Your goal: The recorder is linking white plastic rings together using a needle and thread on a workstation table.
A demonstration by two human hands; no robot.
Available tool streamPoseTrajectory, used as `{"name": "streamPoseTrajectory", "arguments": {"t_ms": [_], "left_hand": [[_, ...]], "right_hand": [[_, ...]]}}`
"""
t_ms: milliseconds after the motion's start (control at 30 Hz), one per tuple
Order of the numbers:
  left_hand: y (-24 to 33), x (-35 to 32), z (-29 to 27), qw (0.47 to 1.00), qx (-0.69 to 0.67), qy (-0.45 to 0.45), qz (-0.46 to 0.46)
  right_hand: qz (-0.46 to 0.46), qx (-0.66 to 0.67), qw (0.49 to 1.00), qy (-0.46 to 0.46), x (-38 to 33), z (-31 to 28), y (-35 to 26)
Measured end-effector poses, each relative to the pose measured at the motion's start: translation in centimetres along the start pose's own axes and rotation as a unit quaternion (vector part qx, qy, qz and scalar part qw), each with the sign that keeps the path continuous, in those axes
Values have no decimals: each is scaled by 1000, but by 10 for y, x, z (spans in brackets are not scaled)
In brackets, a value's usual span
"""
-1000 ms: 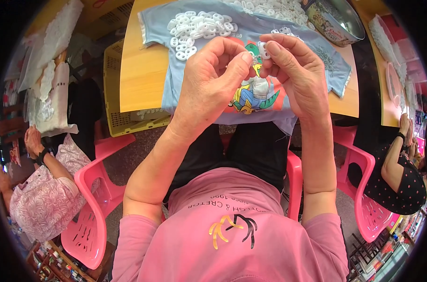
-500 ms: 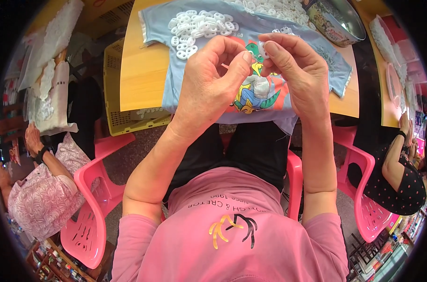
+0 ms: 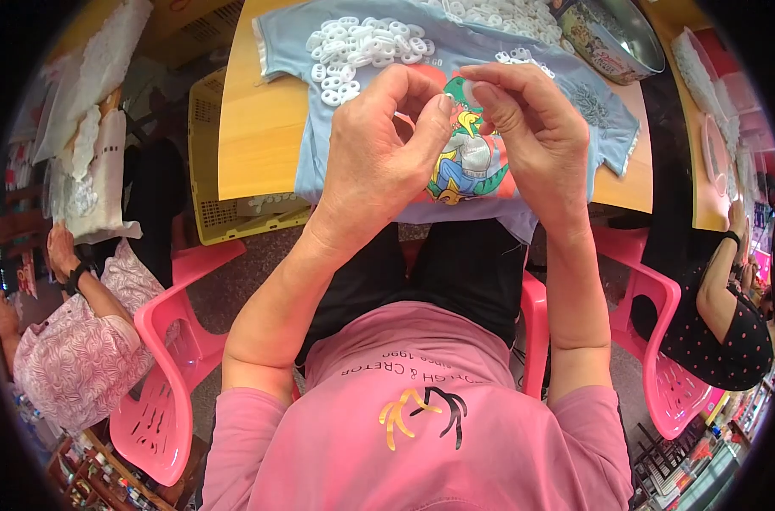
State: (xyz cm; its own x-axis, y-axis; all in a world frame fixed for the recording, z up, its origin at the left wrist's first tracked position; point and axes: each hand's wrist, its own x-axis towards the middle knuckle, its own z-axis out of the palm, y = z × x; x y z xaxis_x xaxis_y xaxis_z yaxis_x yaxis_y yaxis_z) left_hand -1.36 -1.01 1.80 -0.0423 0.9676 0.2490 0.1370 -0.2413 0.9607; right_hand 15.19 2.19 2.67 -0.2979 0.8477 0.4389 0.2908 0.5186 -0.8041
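Note:
Over a light blue T-shirt [image 3: 319, 162] with a cartoon dinosaur print, both my hands are raised close together. My left hand [image 3: 383, 153] is closed in a pinch of thumb and forefinger; whatever is in it is too small to make out. Facing it, my right hand [image 3: 536, 140] also pinches, with a small white plastic piece [image 3: 470, 90] partly showing at its fingertips. On the shirt beyond my left hand lies a heap of white plastic pieces with holes [image 3: 370, 43]. Small thin metal bits [image 3: 593, 104] are piled right of my right hand.
More white pieces [image 3: 498, 15] lie at the far edge, beside a round printed tin [image 3: 613, 47]. A yellow crate [image 3: 207, 183] stands left of the wooden table [image 3: 259, 145]. On either side, people sit working near pink chairs [image 3: 161, 383].
My right hand has shifted slightly left and toward me, its thumb and forefinger now less spread around the white piece. My left hand has barely moved.

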Motion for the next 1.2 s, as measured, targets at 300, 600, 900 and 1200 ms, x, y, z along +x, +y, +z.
{"name": "streamPoseTrajectory", "arguments": {"t_ms": [300, 600, 900, 1200], "left_hand": [[4, -1, -1, 998, -34, -18, -43], [0, -2, -8, 991, -85, -33, -102], [6, 0, -9, 977, -169, -41, -127], [2, 1, -8, 980, -162, -64, -101]], "right_hand": [[91, 152, 984, 11, -4, 3, 3], [146, 210, 967, 14, -5, 1, 8], [209, 299, 931, 8, -8, 8, 6], [187, 233, 954, 15, -8, 8, 5]]}}
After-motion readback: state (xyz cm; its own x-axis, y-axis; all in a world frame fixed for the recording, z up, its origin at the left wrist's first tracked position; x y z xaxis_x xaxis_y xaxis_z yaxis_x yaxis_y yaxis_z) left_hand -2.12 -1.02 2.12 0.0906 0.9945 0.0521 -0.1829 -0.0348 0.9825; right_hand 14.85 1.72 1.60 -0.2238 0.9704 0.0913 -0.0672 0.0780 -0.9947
